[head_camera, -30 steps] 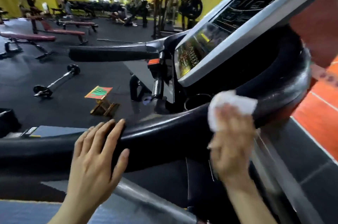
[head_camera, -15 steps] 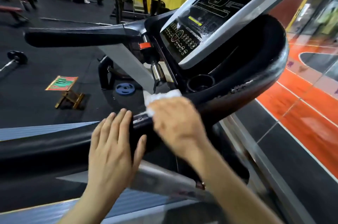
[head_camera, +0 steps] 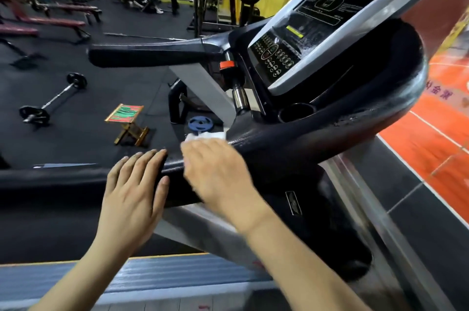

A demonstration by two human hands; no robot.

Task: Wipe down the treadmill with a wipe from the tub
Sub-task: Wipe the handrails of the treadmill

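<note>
Wipe (head_camera: 206,136) sits on the treadmill (head_camera: 330,130) handrail, pressed under the right hand (head_camera: 218,173). Left hand (head_camera: 134,194) rests flat just beside it, fingers straight, holding nothing.

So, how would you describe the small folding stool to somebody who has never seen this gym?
Start at the treadmill console and look down and left to the black floor. Between the barbell and the blue weight plate stands the folding stool. Only it has wooden crossed legs and a red and green striped seat.
</note>
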